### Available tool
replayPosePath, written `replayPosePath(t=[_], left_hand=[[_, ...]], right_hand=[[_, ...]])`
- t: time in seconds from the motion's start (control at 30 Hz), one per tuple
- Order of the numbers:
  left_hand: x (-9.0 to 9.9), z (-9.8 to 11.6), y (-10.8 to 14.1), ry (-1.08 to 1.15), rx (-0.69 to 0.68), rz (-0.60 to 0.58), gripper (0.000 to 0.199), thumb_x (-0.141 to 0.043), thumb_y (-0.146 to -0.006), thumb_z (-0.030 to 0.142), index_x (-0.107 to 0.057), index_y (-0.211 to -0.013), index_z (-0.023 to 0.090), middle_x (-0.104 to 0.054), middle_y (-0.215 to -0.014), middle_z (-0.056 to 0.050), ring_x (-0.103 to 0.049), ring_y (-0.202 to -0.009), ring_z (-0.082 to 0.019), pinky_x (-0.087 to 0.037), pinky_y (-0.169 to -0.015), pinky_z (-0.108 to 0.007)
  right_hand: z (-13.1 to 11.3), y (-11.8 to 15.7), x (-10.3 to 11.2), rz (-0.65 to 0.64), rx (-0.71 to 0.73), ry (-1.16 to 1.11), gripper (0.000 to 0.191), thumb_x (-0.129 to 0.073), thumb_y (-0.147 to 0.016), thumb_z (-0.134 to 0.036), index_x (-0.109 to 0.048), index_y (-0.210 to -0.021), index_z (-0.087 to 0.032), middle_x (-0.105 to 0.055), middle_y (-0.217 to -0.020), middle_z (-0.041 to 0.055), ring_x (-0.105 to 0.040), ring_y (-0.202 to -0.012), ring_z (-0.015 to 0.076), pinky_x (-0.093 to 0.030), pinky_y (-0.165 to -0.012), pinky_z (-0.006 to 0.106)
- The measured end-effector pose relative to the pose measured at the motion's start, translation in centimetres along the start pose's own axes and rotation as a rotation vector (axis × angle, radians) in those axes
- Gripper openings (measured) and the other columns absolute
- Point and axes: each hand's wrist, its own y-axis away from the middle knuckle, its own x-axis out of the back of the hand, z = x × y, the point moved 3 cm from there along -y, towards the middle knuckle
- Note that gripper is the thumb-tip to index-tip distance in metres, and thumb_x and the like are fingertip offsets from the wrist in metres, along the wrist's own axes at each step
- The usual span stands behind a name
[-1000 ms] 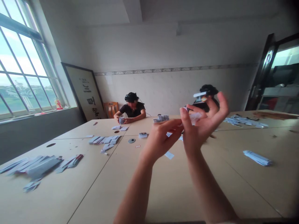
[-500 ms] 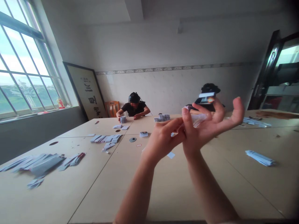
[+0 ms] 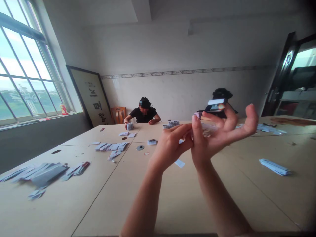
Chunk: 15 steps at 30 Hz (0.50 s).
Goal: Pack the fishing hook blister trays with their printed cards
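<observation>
My left hand has its fingers drawn together in a pinch against the thumb of my right hand, though I can't tell what is between them. The right opens wider, its outer fingers raised and curled, with crinkled clear film against it; whether its thumb clamps the film is hidden. I'd guess the hands meet like this to steady the film above the table. A small white-and-dark block shows at the right fingertips; I can't judge whether they hold it. My hands block part of the far side, near the small stacks. A pale slip lies below them, a folded bundle sits off right, and loose paper strips spread left.
</observation>
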Motion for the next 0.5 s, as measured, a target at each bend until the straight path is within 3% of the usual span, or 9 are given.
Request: replayPosePath(t=[0.23, 0.5], left_hand=[[0.4, 0.6, 0.1, 0.152, 0.072, -0.036, 0.019, -0.06, -0.091, 0.016, -0.071, -0.106, 0.015, -0.074, -0.09, -0.005, -0.067, -0.073, -0.01, -0.06, -0.069, -0.022], [1.3, 0.8, 0.0, 0.156, 0.066, 0.01, 0.022, -0.058, -0.094, 0.016, -0.071, -0.111, 0.018, -0.075, -0.092, -0.004, -0.069, -0.076, -0.01, -0.062, -0.068, -0.02]], right_hand=[[0.9, -0.2, 0.1, -0.022, -0.187, -0.019, 0.08, -0.068, -0.075, -0.041, -0.022, -0.141, -0.04, -0.026, -0.151, 0.0092, -0.049, -0.132, 0.035, -0.058, -0.088, 0.059], [1.2, -0.2, -0.2, -0.065, -0.173, -0.048, 0.08, -0.062, -0.08, -0.047, -0.019, -0.146, -0.043, -0.025, -0.15, 0.0074, -0.044, -0.135, 0.032, -0.059, -0.087, 0.056]])
